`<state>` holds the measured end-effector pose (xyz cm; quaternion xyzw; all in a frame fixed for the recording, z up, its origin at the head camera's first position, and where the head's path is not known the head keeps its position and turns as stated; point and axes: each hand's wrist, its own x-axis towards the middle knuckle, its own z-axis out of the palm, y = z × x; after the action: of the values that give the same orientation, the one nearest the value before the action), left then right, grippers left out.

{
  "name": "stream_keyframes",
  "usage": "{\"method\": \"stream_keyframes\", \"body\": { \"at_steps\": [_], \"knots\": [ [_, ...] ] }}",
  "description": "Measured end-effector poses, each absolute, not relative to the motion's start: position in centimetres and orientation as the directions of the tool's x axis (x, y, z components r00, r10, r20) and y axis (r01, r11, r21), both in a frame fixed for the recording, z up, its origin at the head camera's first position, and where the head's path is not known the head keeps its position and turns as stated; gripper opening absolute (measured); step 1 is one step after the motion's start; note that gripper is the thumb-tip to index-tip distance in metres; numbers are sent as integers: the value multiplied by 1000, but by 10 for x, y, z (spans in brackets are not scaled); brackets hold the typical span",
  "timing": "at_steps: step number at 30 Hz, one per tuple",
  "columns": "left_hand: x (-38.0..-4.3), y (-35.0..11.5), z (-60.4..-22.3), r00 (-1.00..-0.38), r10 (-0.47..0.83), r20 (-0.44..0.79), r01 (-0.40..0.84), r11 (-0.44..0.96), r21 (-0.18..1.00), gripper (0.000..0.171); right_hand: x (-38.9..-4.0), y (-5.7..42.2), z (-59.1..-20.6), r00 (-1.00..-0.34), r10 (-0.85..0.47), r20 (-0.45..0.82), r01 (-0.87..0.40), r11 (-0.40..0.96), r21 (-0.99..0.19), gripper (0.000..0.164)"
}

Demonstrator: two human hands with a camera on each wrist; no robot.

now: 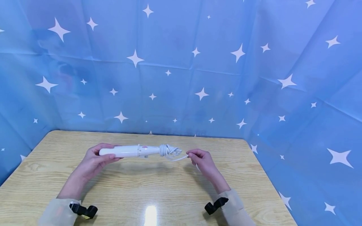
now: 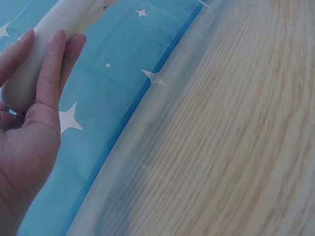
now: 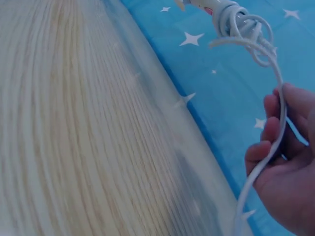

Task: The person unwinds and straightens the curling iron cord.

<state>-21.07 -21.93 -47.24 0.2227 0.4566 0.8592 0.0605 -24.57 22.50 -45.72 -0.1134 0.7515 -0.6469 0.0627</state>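
A white corded wand that looks like a curling iron is held level above the table. My left hand grips its thick, rounded left end, fingers on the far side and thumb on the near side. Its narrower right part carries a pink mark. Several turns of the white power cord are wound around that right end, with loose loops beyond. My right hand pinches a free stretch of this cord, which runs past the palm and hangs below in the right wrist view. The plug cannot be made out.
Beneath both hands lies a light wood-grain table with rounded far corners. A blue curtain with white stars hangs behind it and along the right side. Black wrist cameras sit on both sleeves.
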Motion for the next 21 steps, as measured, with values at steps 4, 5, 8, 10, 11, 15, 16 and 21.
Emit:
{"method": "stream_keyframes", "body": {
  "at_steps": [4,5,8,10,11,15,16,21],
  "knots": [
    [-210,-222,-474,-891,305,337,115,-567,816,48,-241,232,-453,-962,-269,39,-106,240,-965,30],
    [-210,-223,-474,-892,303,335,115,-565,817,48,-240,234,-452,-961,-275,35,-108,255,-961,29],
    [-209,-224,-473,-892,297,339,119,-571,812,48,-237,240,-451,-957,-288,17,-95,261,-961,29],
    [-209,-226,-474,-891,296,344,118,-581,805,49,-237,243,-451,-958,-288,16,-96,268,-959,29],
    [-208,-226,-473,-890,296,347,119,-585,803,50,-237,245,-452,-959,-281,21,-101,274,-956,28],
    [-207,-230,-473,-880,312,359,121,-583,803,51,-238,251,-454,-973,-226,54,-130,334,-934,22],
    [-207,-231,-473,-875,319,363,124,-579,806,51,-239,253,-454,-977,-206,63,-134,353,-926,21],
    [-206,-236,-471,-865,343,367,137,-541,830,51,-241,258,-454,-991,-109,79,-116,385,-915,17]
  ]
}}
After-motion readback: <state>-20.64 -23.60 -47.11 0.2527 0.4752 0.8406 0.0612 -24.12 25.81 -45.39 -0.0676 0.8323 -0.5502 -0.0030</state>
